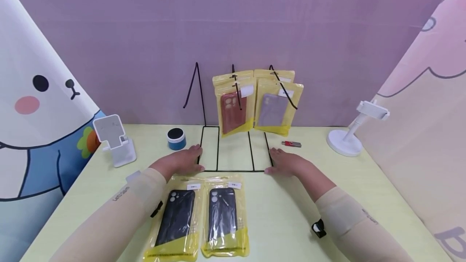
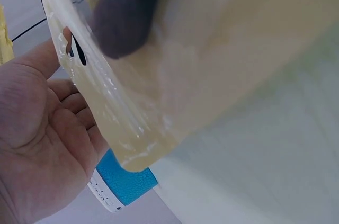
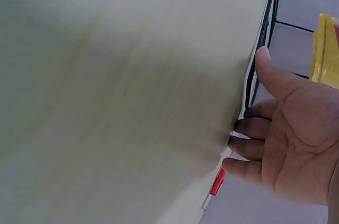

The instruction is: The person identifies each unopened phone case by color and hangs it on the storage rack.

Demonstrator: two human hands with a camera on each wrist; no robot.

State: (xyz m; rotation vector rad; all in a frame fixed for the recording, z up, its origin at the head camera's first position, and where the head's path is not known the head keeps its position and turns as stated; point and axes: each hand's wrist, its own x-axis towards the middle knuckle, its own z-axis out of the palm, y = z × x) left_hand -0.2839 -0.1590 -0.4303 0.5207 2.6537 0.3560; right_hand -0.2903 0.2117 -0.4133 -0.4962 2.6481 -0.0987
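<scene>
A black wire display rack (image 1: 217, 150) stands mid-table. On its hooks hang yellow bags, one with a red phone case (image 1: 232, 110) and one with a purple case (image 1: 274, 110). My left hand (image 1: 183, 160) lies flat on the table at the left edge of the rack's base, fingers relaxed. My right hand (image 1: 285, 162) lies flat at the base's right edge; its fingertips (image 3: 243, 127) touch the table beside the wire (image 3: 259, 65). Two bagged black cases (image 1: 178, 217) (image 1: 223, 215) lie in front of me. Neither hand holds anything.
A blue round speaker (image 1: 176, 139) and a white phone stand (image 1: 113, 140) sit at the left. A red USB stick (image 1: 291, 143) and a white holder on a round base (image 1: 348, 134) sit at the right. Printed backdrops close in three sides.
</scene>
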